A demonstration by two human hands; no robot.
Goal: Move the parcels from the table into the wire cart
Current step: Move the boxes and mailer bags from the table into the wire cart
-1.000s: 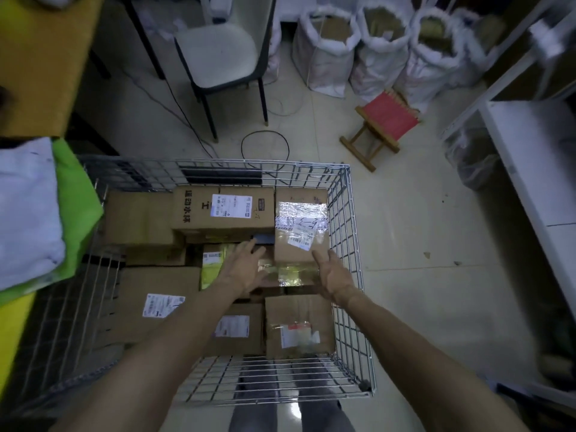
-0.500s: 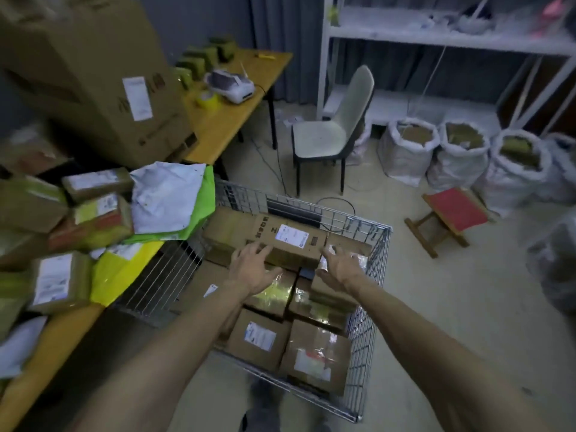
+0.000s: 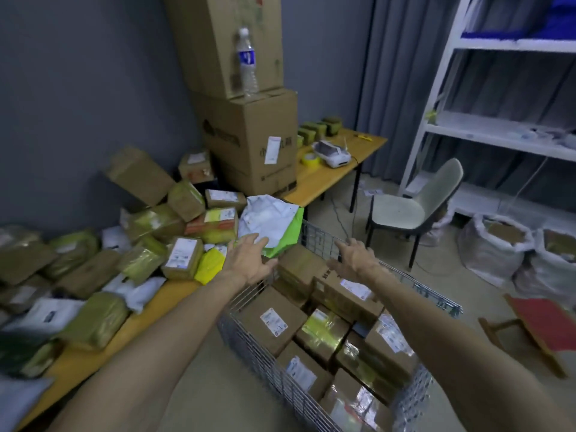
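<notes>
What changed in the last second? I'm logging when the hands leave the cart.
Both hands lifted off the parcels in the wire cart. The left hand swung left toward the white mailer at the table edge; the right hand rose over the cart's far rim. Both are open and empty. Those parcels stayed put.

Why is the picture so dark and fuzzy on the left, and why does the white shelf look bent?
Head view: the room is dimly lit; the brown and green parcels at the left edge are smeared by blur; the white metal shelf leans because the wide lens bends the edges; the tape-wrapped cardboard box in the wire cart glints.
</notes>
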